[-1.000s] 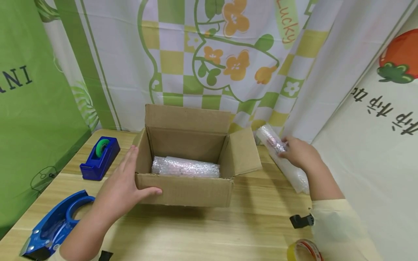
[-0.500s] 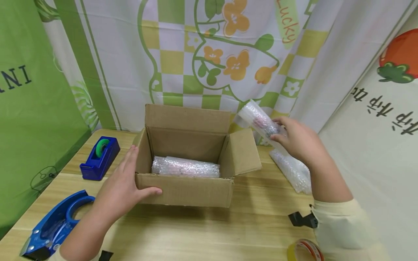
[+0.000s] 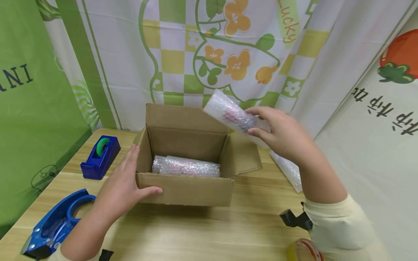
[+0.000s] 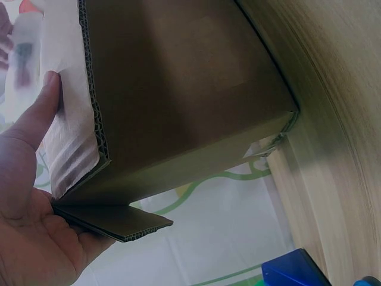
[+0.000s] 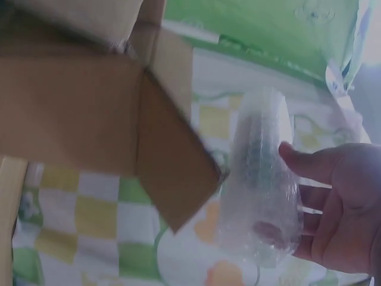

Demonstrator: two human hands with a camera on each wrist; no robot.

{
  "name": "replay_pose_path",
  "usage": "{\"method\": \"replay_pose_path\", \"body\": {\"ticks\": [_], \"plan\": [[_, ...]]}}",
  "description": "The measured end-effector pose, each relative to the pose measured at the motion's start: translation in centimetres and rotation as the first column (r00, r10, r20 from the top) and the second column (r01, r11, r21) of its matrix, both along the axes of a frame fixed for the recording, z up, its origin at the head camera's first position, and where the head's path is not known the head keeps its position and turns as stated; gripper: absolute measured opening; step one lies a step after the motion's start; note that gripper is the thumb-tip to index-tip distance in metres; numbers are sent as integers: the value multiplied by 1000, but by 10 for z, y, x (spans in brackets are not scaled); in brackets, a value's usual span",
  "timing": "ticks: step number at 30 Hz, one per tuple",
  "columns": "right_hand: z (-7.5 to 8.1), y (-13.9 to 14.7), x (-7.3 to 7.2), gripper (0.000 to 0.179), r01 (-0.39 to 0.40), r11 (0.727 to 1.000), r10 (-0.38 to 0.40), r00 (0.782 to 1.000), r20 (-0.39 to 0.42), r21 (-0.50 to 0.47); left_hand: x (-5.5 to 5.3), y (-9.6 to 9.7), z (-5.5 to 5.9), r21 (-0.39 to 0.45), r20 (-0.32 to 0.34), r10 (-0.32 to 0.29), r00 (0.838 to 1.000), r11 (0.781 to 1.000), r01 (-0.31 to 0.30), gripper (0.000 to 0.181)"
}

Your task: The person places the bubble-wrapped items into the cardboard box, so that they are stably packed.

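Wrapped roll [image 3: 225, 110] shifted toward carton [image 3: 191, 190], clamped in right hand [image 3: 279, 134] (left hand [image 3: 121, 186], fingers straight, touches carton)

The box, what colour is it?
The box is brown; the head view shows it best.

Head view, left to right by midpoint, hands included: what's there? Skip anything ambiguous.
Blue tape gun → blue tape dispenser → left hand → cardboard box → held bubble-wrapped bundle → right hand → yellow tape roll

I see the box [image 3: 184, 190] right of the left hand [image 3: 119, 188], tape dispenser [image 3: 99, 159] left; bubble wrap [image 3: 286, 171] lies, apparently, below the right hand [image 3: 281, 135].
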State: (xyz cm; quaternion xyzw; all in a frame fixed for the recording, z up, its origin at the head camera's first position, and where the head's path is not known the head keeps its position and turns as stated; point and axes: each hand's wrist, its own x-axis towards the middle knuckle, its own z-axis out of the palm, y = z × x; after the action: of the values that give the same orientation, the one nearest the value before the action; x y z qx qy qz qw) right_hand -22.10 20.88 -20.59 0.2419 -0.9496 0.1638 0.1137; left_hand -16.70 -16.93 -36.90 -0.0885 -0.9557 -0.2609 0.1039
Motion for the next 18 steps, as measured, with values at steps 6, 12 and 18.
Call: {"method": "replay_pose_path", "body": {"ticks": [6, 12, 18], "plan": [[-4, -25, 4, 48, -149, 988, 150, 988, 31, -30, 0, 0, 0, 0, 4, 3, 1000, 1000, -3, 135], [-20, -48, 3, 47, -265, 964, 265, 964, 21, 25, 0, 0, 2, -3, 17, 8, 1000, 1000, -7, 135], [-40, -64, 3, 45, -320, 945, 318, 947, 43, 71, 1, 0, 2, 1, 18, 5, 1000, 1000, -5, 135]]}}
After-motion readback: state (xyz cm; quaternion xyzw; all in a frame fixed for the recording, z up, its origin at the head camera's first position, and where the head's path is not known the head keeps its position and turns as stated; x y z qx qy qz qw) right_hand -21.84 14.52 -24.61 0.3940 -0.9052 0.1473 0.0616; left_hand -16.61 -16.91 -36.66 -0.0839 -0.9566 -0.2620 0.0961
